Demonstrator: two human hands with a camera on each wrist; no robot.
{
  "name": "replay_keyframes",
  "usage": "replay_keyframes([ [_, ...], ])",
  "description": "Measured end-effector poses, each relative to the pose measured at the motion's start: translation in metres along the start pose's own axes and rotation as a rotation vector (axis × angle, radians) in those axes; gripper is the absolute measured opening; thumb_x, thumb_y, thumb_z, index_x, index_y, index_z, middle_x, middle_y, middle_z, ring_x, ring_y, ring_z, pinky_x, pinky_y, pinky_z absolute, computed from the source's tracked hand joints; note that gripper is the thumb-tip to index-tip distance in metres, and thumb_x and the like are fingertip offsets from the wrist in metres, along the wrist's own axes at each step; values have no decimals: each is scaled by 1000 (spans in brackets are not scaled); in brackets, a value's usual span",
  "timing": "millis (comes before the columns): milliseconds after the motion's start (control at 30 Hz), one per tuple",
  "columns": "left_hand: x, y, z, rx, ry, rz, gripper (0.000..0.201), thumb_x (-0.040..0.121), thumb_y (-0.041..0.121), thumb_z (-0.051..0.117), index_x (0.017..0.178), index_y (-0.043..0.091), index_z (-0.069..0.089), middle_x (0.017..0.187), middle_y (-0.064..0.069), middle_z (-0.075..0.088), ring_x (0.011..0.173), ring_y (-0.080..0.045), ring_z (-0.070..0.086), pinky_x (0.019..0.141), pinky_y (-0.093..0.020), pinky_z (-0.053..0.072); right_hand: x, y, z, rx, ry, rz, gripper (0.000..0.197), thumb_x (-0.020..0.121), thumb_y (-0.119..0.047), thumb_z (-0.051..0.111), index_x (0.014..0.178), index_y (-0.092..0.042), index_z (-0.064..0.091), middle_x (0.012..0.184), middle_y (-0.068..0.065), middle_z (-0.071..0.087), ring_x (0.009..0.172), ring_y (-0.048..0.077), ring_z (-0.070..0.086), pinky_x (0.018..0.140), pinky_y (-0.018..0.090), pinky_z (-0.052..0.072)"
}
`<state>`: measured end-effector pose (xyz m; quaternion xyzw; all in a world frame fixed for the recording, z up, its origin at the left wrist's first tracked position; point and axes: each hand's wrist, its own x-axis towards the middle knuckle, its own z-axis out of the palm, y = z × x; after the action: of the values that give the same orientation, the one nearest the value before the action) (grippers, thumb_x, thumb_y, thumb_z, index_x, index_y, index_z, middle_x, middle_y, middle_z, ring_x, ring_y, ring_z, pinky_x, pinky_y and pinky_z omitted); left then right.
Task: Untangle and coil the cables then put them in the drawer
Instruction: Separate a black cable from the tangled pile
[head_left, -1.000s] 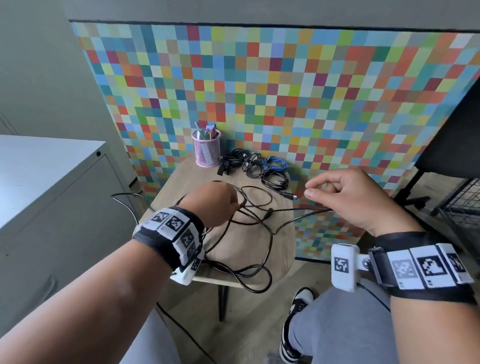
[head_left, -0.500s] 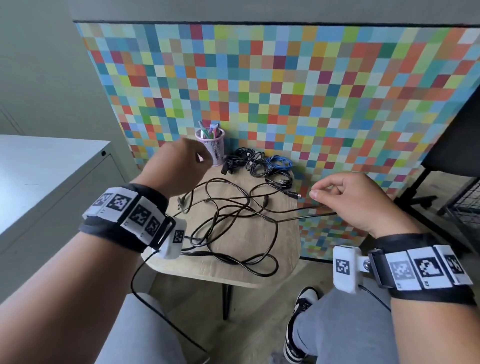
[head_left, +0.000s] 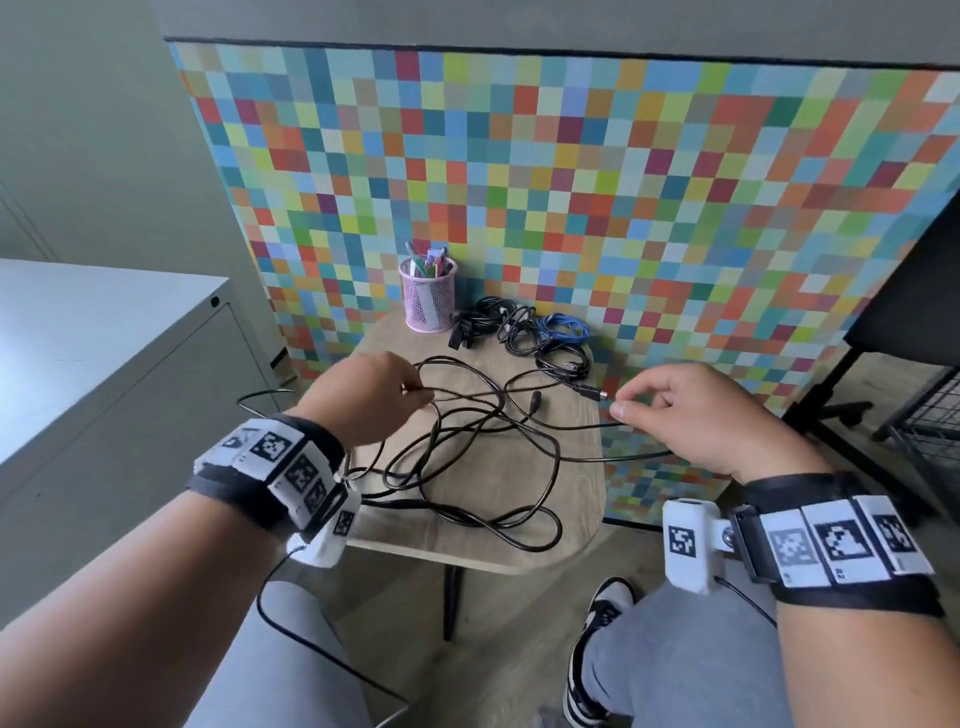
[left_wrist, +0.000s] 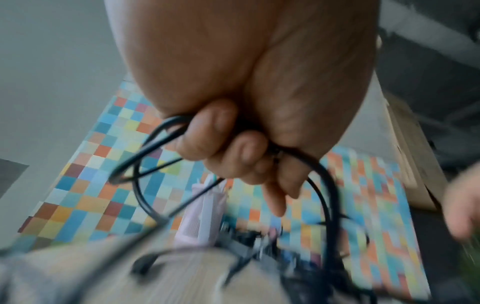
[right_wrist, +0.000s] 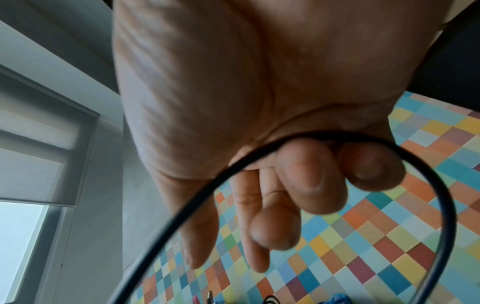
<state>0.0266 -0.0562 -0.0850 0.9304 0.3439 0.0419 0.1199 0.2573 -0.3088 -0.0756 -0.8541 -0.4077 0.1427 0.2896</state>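
Note:
A long black cable lies in loose tangled loops over the small wooden table. My left hand hovers over the table's left side, its curled fingers gripping several strands of that black cable. Off the table's right edge, my right hand pinches the same cable near its plug end; the wrist view shows the cable looped under the curled fingers. A pile of black and blue cables sits at the table's back.
A pink mesh pen cup stands at the table's back left. A grey metal cabinet is to the left, a checkered panel behind, and a black stand with a wire rack at the right. My knees are below the table.
My left hand lifted up and left with the strands, then came back down toward the table's middle left. The loops have spread out on the table. My right hand kept its pinch, barely shifting.

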Motion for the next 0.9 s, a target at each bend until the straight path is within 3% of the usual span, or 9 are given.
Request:
replay_keyframes([
  [133,-8,11,-49,-509,43,2,32,94,41,71,78,14,74,60,2,57,55,-16,45,54,-26,42,0,-9,5,-43,-76,4,16,91,-54,69,98,-40,71,74,-4,73,70,15,66,69,36,52],
  [200,-15,19,-71,-698,102,47,26,96,34,70,82,12,75,53,8,49,51,-14,34,47,-23,31,-1,-18,8,-32,-72,-16,16,92,-52,69,102,-39,71,85,-8,73,76,9,66,67,30,47],
  [300,-21,34,-88,-849,247,147,23,101,30,64,95,13,77,49,14,47,49,-10,31,44,-22,26,0,-37,16,100,-16,-116,16,94,-44,71,109,-37,74,95,-14,72,89,5,67,79,30,51],
  [400,-22,47,-94,-976,344,230,22,104,24,59,104,10,77,50,15,39,46,-9,29,43,-20,25,7,-62,28,201,-37,-208,34,95,-38,72,129,-35,67,98,-12,71,86,7,67,85,31,52],
  [500,-26,53,-99,-1087,355,320,20,104,24,60,100,19,79,57,8,34,47,-11,30,46,-21,24,23,-81,40,152,-94,-232,53,93,-46,71,142,-39,52,99,-7,71,81,10,66,81,33,51],
  [600,-33,54,-103,-1140,310,393,19,99,30,62,99,22,80,60,5,31,49,-14,28,49,-24,20,36,-85,49,125,-211,-194,31,97,-48,64,127,-38,63,90,-1,72,73,14,66,73,34,52],
  [667,-38,50,-103,-1129,289,410,20,99,28,63,99,18,80,57,6,32,48,-14,28,48,-23,21,40,-87,47,251,-247,-160,21,104,-36,57,107,-24,73,83,4,72,66,19,64,67,40,53],
  [767,-40,41,-99,-1060,263,341,29,106,26,55,97,13,79,58,1,36,48,-13,30,44,-19,24,42,-93,36,456,-112,-132,28,109,-25,50,100,-6,68,83,9,74,63,24,65,66,43,52],
  [900,-37,42,-81,-907,140,215,23,108,27,50,120,20,69,58,-2,46,47,-12,36,42,-21,31,33,-118,15,752,129,-298,27,111,-19,46,99,-3,65,82,12,76,68,30,72,67,45,58],
])
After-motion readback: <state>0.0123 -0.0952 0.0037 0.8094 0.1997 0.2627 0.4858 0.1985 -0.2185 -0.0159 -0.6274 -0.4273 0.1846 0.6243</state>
